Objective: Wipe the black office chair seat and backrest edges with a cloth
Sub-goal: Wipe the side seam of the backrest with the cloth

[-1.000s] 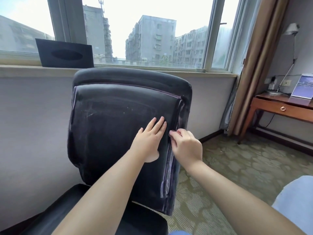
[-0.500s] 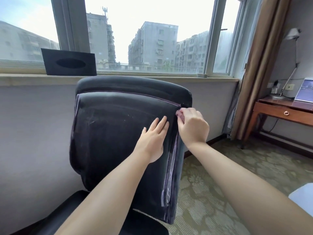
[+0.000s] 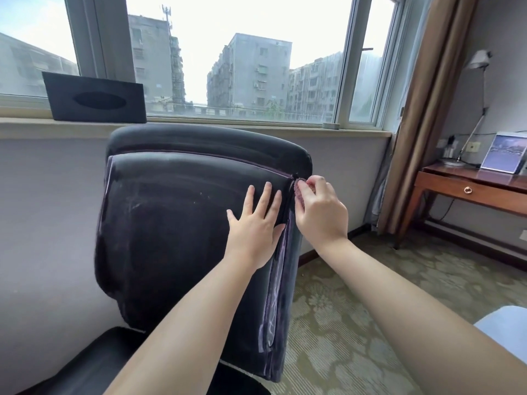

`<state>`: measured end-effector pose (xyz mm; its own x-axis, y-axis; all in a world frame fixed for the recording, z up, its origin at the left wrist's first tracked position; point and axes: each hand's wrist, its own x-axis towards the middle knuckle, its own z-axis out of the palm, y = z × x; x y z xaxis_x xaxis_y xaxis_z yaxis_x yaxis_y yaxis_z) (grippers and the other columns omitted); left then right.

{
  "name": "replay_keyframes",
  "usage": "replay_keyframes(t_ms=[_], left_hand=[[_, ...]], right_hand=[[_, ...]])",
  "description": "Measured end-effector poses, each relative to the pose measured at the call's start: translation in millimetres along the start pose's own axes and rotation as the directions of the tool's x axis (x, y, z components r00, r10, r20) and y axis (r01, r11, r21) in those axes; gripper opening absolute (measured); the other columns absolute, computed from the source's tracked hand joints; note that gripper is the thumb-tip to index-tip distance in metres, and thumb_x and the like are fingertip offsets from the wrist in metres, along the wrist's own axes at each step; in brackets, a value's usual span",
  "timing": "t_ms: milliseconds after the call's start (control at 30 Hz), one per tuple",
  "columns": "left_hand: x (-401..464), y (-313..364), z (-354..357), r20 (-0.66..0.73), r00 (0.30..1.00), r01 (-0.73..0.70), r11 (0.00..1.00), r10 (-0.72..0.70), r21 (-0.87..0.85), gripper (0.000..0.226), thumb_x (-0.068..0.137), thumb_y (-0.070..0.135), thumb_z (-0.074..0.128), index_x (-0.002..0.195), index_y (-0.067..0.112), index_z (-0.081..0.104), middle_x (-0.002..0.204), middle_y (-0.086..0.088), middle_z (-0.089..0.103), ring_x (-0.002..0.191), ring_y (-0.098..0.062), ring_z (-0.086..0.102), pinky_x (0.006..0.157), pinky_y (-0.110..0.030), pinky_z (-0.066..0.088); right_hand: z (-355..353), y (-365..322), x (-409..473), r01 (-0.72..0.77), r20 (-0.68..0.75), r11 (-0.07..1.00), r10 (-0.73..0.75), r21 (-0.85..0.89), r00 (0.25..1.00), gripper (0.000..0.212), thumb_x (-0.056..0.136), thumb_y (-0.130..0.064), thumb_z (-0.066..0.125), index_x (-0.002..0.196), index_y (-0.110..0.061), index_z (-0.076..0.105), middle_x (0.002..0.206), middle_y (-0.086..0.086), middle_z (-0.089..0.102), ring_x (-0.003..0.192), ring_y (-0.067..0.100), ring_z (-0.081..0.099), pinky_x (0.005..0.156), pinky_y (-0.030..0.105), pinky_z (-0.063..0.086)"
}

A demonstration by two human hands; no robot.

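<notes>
Reaching forward from the bottom of the view, two bare forearms meet at the right side of one black office chair (image 3: 182, 223). The left hand (image 3: 255, 223) lies flat on the backrest (image 3: 171, 212), its fingers (image 3: 266, 199) straight, spread and released, holding nothing. The right hand (image 3: 320, 212) curls its fingers around one small purplish cloth (image 3: 300, 192), grasping it and pressing it against the upper right corner of the backrest edge, where the piping seams meet. The chair's seat (image 3: 94, 363) shows at the lower left. The backrest stands close before a wall beneath a windowsill carrying one black tissue box (image 3: 95, 98). Patterned carpet (image 3: 342, 323) lies open to the right, up to one wooden surface (image 3: 473, 181) bearing one lamp (image 3: 470, 109).
</notes>
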<state>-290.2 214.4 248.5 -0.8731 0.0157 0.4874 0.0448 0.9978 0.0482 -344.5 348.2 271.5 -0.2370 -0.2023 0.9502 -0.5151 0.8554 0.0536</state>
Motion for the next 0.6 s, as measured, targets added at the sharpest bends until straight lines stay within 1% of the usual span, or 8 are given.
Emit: replay_keyframes(t_ms=[67,167,267,300,400,433,500,600], left_hand=[[0.1,-0.4,-0.6,0.000,1.000,-0.002,1.000,0.002,0.012,0.064,0.100,0.050,0.023,0.152,0.027,-0.006,0.159,0.005,-0.017,0.146,-0.025,-0.016,0.109,-0.062,0.024],[-0.1,-2.4,-3.4,0.013,1.000,-0.016,0.999,0.015,0.037,0.065,0.100,0.050,0.024,0.152,0.027,-0.007,0.159,0.005,-0.017,0.146,-0.024,-0.015,0.108,-0.061,0.027],[-1.9,-3.6,-5.9,0.021,0.999,-0.030,0.998,0.029,0.052,0.066,0.100,0.052,0.024,0.152,0.028,-0.008,0.159,0.005,-0.017,0.146,-0.024,-0.015,0.109,-0.059,0.028],[-2.3,-3.5,-6.3,0.025,0.999,-0.032,0.998,0.031,0.050,0.066,0.100,0.052,0.024,0.152,0.027,-0.009,0.159,0.005,-0.018,0.146,-0.024,-0.016,0.109,-0.059,0.028],[-2.5,-2.4,-6.6,0.034,0.999,-0.035,0.999,0.034,0.036,0.067,0.100,0.052,0.025,0.152,0.027,-0.008,0.159,0.005,-0.018,0.146,-0.025,-0.017,0.109,-0.060,0.028],[-2.6,-2.3,-6.3,0.035,0.999,-0.034,0.999,0.033,0.035,0.067,0.099,0.053,0.025,0.152,0.027,-0.008,0.159,0.005,-0.018,0.146,-0.025,-0.017,0.109,-0.060,0.028],[-1.9,-2.5,-5.8,0.034,0.999,-0.030,0.999,0.029,0.032,0.071,0.098,0.055,0.028,0.152,0.027,-0.008,0.159,0.005,-0.019,0.146,-0.025,-0.016,0.108,-0.060,0.028],[-1.1,-3.7,-5.0,0.027,0.999,-0.026,0.999,0.025,0.042,0.075,0.096,0.056,0.033,0.152,0.027,-0.007,0.159,0.005,-0.018,0.146,-0.025,-0.015,0.108,-0.059,0.030]], right_hand=[[1.2,-1.1,-13.6,0.047,0.029,0.999,-0.047,-0.008,0.998,0.017,0.078,-0.010,0.071,0.096,-0.007,0.071,0.093,0.009,0.063,0.074,0.025,0.062,0.043,0.028,0.049],[-0.3,1.2,-30.2,0.126,0.089,0.992,-0.126,0.002,0.988,0.016,0.072,-0.006,0.074,0.088,-0.008,0.071,0.090,0.007,0.064,0.071,0.023,0.062,0.038,0.026,0.045],[-8.6,9.1,-21.0,0.206,0.095,0.978,-0.206,0.010,0.974,0.007,0.076,-0.010,0.067,0.082,-0.011,0.071,0.086,0.004,0.064,0.070,0.022,0.062,0.038,0.027,0.046],[-11.1,11.1,-13.0,0.193,0.079,0.981,-0.193,0.005,0.978,0.007,0.079,-0.011,0.066,0.083,-0.011,0.071,0.086,0.004,0.064,0.071,0.022,0.062,0.040,0.027,0.047],[-15.5,12.7,11.9,0.015,0.021,0.999,-0.015,0.030,1.000,0.006,0.079,-0.011,0.072,0.084,-0.010,0.072,0.084,0.005,0.065,0.072,0.025,0.061,0.046,0.028,0.048],[-14.5,11.2,13.4,-0.013,0.013,0.999,0.012,0.035,1.000,0.006,0.078,-0.010,0.074,0.084,-0.009,0.072,0.083,0.005,0.065,0.072,0.026,0.062,0.046,0.028,0.048],[-8.7,6.7,2.4,0.021,0.028,0.999,-0.022,0.034,0.999,0.006,0.077,-0.009,0.074,0.083,-0.009,0.072,0.083,0.005,0.064,0.071,0.025,0.061,0.045,0.028,0.047],[1.2,0.1,-32.2,0.135,0.118,0.991,-0.137,0.021,0.984,0.012,0.071,-0.006,0.076,0.081,-0.009,0.071,0.087,0.005,0.065,0.071,0.023,0.061,0.042,0.027,0.048]])
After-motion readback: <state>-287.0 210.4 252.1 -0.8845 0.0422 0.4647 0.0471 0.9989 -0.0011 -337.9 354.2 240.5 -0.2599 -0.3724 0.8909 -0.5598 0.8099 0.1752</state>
